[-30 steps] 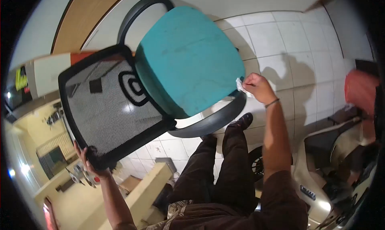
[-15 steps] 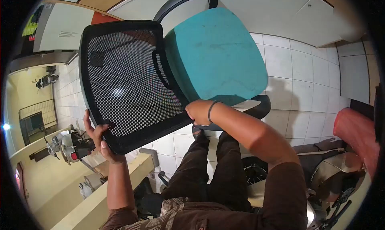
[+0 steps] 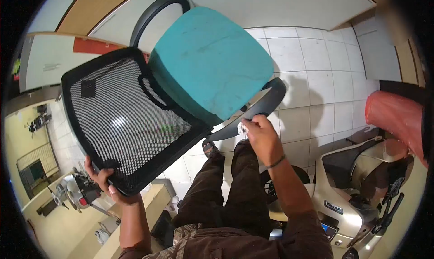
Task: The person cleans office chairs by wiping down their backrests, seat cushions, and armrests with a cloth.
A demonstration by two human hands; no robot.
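Note:
An office chair with a teal seat (image 3: pixel 212 60) and a black mesh backrest (image 3: pixel 122 110) stands in front of me, turned sideways. My left hand (image 3: pixel 106 177) grips the lower left corner of the backrest frame, fingers wrapped round its edge. Closed on a crumpled white tissue or cloth (image 3: pixel 242 129), my right hand (image 3: pixel 262 139) is over the near black armrest (image 3: pixel 264 107). Whether the wad touches the armrest I cannot tell. The far armrest (image 3: pixel 158 15) loops up beyond the seat.
White cabinets (image 3: pixel 271 8) line the far side. A beige scooter (image 3: pixel 339 209) stands close on my right, with a red covered object (image 3: pixel 393 119) beyond it. To the left are a low wall (image 3: pixel 149 200) and another parked motorbike (image 3: pixel 74 191). White tiles (image 3: pixel 294 56) cover the floor.
My right hand has moved off the backrest's side to the near armrest, and the white wad now shows in it. The chair appears lower and further left in view; my left hand keeps its grip.

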